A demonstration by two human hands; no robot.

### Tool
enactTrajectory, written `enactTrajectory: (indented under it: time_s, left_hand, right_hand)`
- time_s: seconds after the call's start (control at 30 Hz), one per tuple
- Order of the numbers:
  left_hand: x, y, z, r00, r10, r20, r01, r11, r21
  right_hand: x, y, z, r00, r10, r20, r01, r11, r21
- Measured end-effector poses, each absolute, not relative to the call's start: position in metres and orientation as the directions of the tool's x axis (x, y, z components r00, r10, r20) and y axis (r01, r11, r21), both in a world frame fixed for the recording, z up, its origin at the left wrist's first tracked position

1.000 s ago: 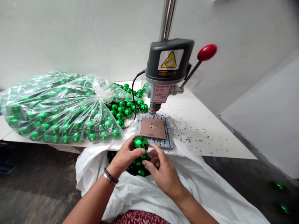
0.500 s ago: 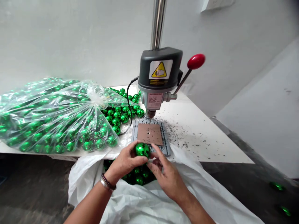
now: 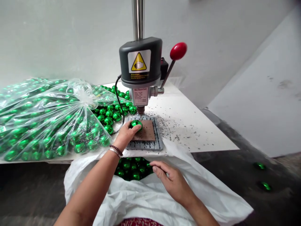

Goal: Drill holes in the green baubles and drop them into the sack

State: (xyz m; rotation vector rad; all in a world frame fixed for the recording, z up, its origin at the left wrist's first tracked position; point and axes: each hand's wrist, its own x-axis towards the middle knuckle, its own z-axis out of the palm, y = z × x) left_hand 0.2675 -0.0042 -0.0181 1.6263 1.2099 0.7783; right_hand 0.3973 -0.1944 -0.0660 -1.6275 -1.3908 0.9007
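Note:
My left hand (image 3: 128, 133) grips a shiny green ball (image 3: 136, 125), fingers and thumb wrapped about its side. It holds the ball over the brown square board (image 3: 147, 133) on the base of a small bench drill (image 3: 140, 62), just below the chuck (image 3: 140, 110). The ball hides part of the board. My right hand (image 3: 170, 179) is lower down, by the mouth of a white cloth sack (image 3: 141, 201) with more green balls (image 3: 133, 168) inside. Its index finger and thumb point forward, slightly apart, with nothing seen between them.
A tied clear plastic bag (image 3: 47, 122) full of green balls covers the table's left side; loose balls (image 3: 113, 114) lie behind it. Dark shavings (image 3: 178, 128) litter the white table (image 3: 207, 138). The drill's red-knobbed lever (image 3: 178, 51) juts right. Two balls (image 3: 265, 186) lie on the floor.
My left hand has carried the green ball forward from above the sack to under the drill. My right hand has come away from the ball and dropped back. The view has shifted right.

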Motion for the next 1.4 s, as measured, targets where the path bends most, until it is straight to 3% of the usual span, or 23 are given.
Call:
enactTrajectory:
  time_s: [0.1, 0.33, 0.77, 0.9, 0.97, 1.07, 1.23, 1.4]
  left_hand:
    - [0.270, -0.004, -0.017, 0.312, 0.948, -0.057, 0.459, -0.098, 0.883]
    - [0.274, -0.007, -0.011, 0.315, 0.949, 0.000, 0.510, -0.170, 0.843]
    - [0.273, -0.006, -0.021, 0.359, 0.932, 0.048, 0.495, -0.233, 0.837]
    - [0.273, -0.006, -0.023, 0.433, 0.896, 0.098, 0.475, -0.320, 0.820]
    - [0.273, -0.003, -0.024, 0.419, 0.903, 0.097, 0.462, -0.305, 0.833]
    - [0.272, 0.004, -0.025, 0.425, 0.903, 0.069, 0.421, -0.265, 0.868]
    - [0.269, 0.009, -0.021, 0.513, 0.857, 0.042, 0.372, -0.267, 0.889]
    - [0.268, 0.011, -0.016, 0.552, 0.832, 0.064, 0.335, -0.291, 0.896]
  right_hand:
    - [0.399, -0.196, -0.069, 0.140, 0.990, -0.034, 0.423, -0.091, -0.902]
    - [0.399, -0.200, -0.073, 0.108, 0.992, -0.058, 0.403, -0.097, -0.910]
    - [0.408, -0.198, -0.059, 0.098, 0.993, -0.066, 0.420, -0.101, -0.902]
    - [0.421, -0.175, -0.034, 0.164, 0.986, 0.036, 0.474, -0.047, -0.879]
    - [0.427, -0.150, -0.022, 0.231, 0.963, 0.141, 0.573, -0.017, -0.819]
    - [0.433, -0.102, -0.011, 0.247, 0.954, 0.172, 0.630, -0.024, -0.776]
    - [0.441, -0.040, -0.011, 0.110, 0.991, 0.076, 0.654, -0.014, -0.757]
    - [0.447, -0.031, -0.021, -0.013, 0.999, 0.040, 0.605, 0.040, -0.796]
